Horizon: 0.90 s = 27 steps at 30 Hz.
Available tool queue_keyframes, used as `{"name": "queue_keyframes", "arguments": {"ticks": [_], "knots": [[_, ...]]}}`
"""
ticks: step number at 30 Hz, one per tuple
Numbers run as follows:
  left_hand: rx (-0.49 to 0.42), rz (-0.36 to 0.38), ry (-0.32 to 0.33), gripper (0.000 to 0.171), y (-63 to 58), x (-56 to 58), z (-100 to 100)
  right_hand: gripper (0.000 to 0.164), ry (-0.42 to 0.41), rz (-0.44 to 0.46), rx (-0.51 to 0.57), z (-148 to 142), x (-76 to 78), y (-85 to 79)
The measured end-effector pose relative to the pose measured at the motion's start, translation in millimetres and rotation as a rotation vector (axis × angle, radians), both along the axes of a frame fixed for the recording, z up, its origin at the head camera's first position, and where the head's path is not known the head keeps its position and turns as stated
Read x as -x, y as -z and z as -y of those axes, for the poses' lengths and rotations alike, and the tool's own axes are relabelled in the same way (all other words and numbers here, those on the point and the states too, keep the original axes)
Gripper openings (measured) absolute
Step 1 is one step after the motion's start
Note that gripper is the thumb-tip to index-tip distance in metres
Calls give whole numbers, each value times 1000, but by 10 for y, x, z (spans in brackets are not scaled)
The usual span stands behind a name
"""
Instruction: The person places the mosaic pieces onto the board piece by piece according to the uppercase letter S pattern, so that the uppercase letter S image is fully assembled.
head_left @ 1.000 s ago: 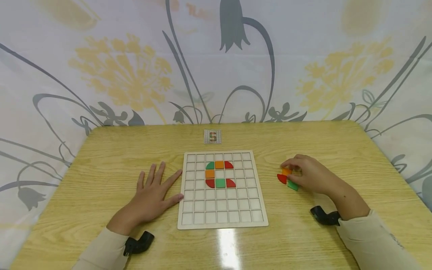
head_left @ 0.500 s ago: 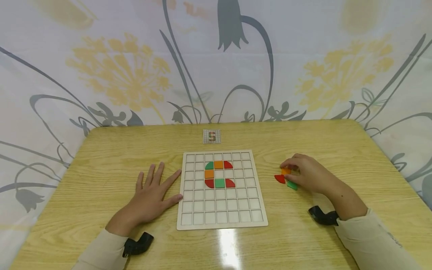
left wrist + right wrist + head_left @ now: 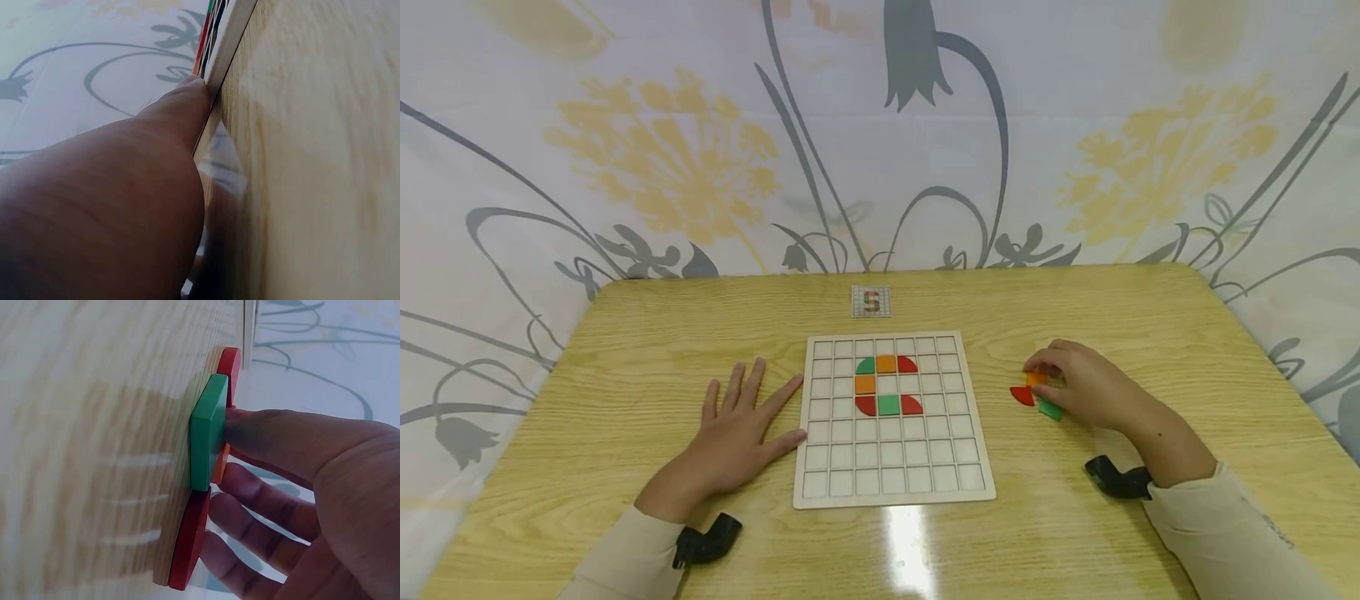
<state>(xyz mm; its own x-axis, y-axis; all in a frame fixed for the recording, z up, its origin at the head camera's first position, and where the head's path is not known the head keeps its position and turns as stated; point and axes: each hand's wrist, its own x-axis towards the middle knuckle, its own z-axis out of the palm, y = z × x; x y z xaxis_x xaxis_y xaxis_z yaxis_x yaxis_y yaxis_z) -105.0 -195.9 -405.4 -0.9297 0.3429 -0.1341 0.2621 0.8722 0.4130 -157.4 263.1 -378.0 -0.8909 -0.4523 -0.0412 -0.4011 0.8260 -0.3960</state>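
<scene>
In the head view my right hand (image 3: pixel 1086 387) pinches an orange square tile (image 3: pixel 1036 379) between thumb and index finger, low over the table. A red quarter-round tile (image 3: pixel 1022 396) lies beside it, and a green tile (image 3: pixel 1049 409) sits under the thumb. The right wrist view shows another red tile (image 3: pixel 189 540) below the green tile (image 3: pixel 209 431), near the other curled fingers. My left hand (image 3: pixel 737 437) lies flat with fingers spread, thumb and index fingertip at the left edge of the white grid board (image 3: pixel 880 483). Red, green and orange tiles form a C-like shape on the board.
Behind the board lies a small card (image 3: pixel 871 302) printed with a grid and an S-like figure. The wooden table (image 3: pixel 700 317) ends at a flower-patterned cloth backdrop (image 3: pixel 880 167). A black wrist camera (image 3: pixel 707 540) is on each wrist.
The red quarter-round tile has slid slightly left and turned, away from the orange tile. My right hand stays nearly in place; the left hand has not moved.
</scene>
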Motion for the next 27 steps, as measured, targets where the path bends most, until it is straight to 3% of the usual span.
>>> {"name": "queue_keyframes", "arguments": {"ticks": [17,27], "knots": [[-2,-1,-3,72,-13,-11,-6,22,31,-1,29,34,-19,-28],[1,-9,-1,72,18,-4,2,27,22,-100,60,149,-88,-75]]}}
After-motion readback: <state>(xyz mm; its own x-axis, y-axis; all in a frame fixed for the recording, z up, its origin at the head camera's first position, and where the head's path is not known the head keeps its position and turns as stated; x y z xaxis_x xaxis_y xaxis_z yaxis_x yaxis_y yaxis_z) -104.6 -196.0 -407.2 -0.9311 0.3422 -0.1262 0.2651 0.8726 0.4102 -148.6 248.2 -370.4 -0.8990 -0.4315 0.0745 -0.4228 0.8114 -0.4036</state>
